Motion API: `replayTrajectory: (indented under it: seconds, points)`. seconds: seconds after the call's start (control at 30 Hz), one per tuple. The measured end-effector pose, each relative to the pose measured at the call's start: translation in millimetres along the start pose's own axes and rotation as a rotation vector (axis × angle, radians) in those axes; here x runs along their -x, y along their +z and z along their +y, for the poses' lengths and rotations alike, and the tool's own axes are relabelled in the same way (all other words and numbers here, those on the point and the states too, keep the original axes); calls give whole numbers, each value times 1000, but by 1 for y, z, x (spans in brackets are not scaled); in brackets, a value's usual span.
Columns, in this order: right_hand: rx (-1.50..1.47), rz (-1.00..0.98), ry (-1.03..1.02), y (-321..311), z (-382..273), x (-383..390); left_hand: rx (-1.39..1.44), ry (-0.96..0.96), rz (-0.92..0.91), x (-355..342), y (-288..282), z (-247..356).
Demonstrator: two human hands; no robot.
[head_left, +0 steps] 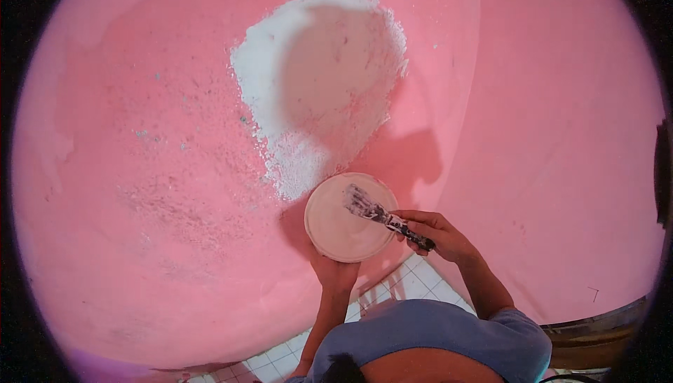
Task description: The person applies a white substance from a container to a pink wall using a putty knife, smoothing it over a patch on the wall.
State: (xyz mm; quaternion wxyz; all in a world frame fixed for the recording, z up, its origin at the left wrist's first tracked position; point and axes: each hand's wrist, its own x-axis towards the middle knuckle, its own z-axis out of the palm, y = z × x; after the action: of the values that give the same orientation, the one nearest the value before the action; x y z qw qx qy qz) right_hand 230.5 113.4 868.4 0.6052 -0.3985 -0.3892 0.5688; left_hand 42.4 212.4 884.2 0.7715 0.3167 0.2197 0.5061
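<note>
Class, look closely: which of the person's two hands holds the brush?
The right hand: it grips the brush, whereas the left hand supports the round container at its lower edge.

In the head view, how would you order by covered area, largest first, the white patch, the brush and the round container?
1. White patch
2. Round container
3. Brush, long but narrow

This is apparent size only; the container and brush may be nearer the camera.
</note>
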Motion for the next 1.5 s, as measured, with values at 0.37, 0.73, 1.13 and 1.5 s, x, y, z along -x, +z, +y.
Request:
replayTrajectory:
  seconds: [0.37,0.73,1.13,1.5]
  points:
    - [105,188,-396,9,-64,-30,-948,515,-88,-12,-24,-21]
    - [965,852,-1265,1,-116,-160,432,-149,-99,-2,-23,-22]
    - [1023,802,-1176,-38,-45,-189,140,-67,-15,14,-21,-10]
    - [1104,814,-1379,-53,-97,-207,-31,1,-40,15,-30,-23]
